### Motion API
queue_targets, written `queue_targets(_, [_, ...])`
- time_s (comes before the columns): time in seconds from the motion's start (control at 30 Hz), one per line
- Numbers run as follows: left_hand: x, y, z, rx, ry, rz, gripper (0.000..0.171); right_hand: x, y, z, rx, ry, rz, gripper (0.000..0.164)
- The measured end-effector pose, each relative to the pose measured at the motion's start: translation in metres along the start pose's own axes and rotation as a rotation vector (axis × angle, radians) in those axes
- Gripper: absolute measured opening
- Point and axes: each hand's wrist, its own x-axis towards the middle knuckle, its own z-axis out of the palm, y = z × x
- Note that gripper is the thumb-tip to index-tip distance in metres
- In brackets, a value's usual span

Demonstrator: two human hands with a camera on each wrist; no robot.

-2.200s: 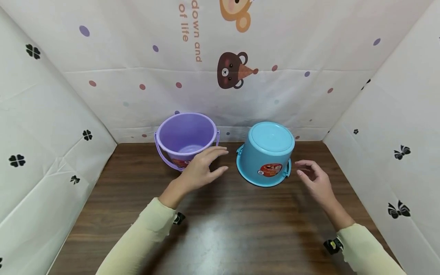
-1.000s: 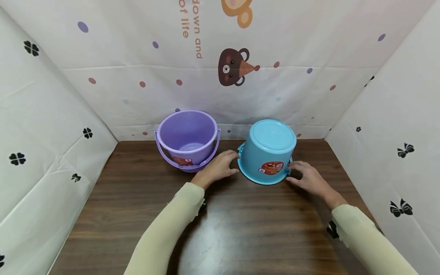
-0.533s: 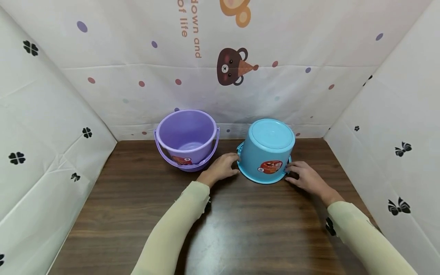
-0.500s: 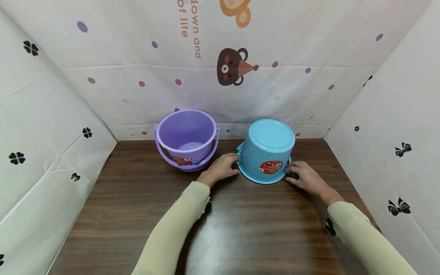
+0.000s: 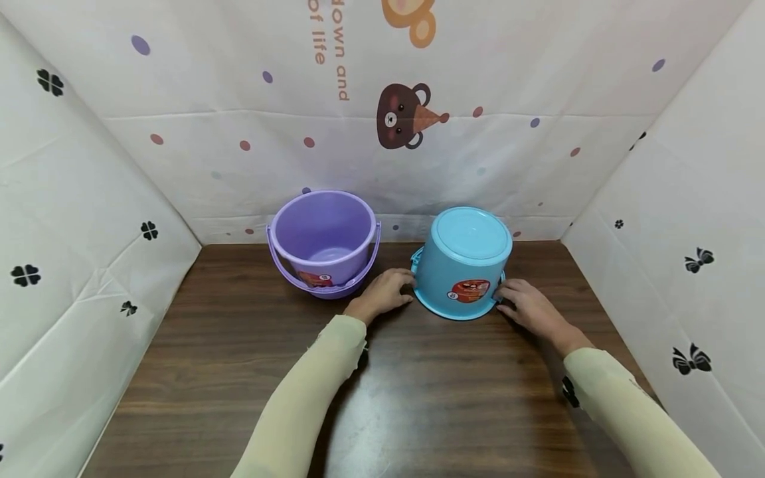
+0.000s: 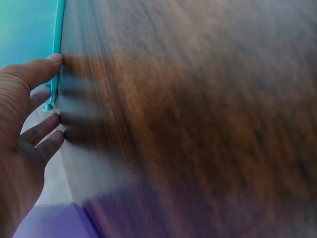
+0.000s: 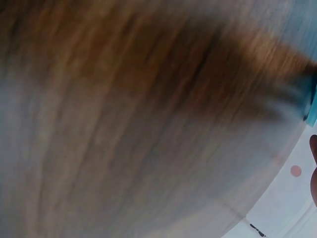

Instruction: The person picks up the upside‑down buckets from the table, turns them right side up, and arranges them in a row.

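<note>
A light-blue bucket stands upside down on the table, its base facing up and a red label in front. My left hand is at its left rim with fingers loosely spread; in the left wrist view the thumb touches the blue rim and the other fingers reach out fairly straight beside it. On the opposite side, my right hand has its fingertips at the rim near the handle joint. Its grip barely shows in the right wrist view. A purple bucket stands upright to the left, handle hanging down in front.
The dark wooden table runs under both buckets. A white printed cloth wall rises close behind them, and similar walls close off the left and right sides.
Both hands have moved in to the blue bucket, the left one from in front of the purple bucket, the right one from the right. Over the last half second they have hardly moved.
</note>
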Motion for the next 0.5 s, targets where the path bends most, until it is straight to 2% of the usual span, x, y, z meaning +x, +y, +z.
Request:
queue_targets(0.3, [0.0049,-0.0027,0.0062,0.058,0.036,0.024,0.023,0.0037,-0.0046,0.0027,0.026,-0.067,0.082,0.024])
queue_targets(0.5, [0.0067,0.0018,0.0066,0.100,0.045,0.003,0.022,0.0064,-0.0032,0.0042,-0.007,-0.057,0.067,0.028])
